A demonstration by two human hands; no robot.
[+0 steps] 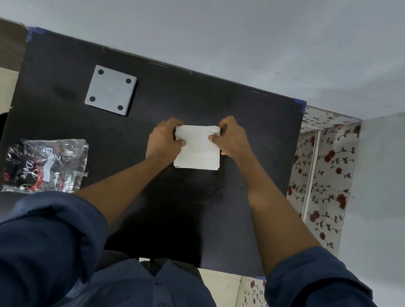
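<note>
A folded white cloth or stack of tissue (198, 150) lies in the middle of the black table (153, 90). My left hand (164, 140) pinches its left edge, thumb on top. My right hand (231, 138) pinches its far right corner, fingers curled over the edge. Both forearms reach in from the near side, with dark blue sleeves rolled up.
A grey square block (111, 90) with four dark dots sits at the far left of the table. A crumpled clear plastic wrapper (45, 166) with dark print lies near the left edge. A grey wall stands behind the table, and floral wallpaper (324, 175) lines its right side.
</note>
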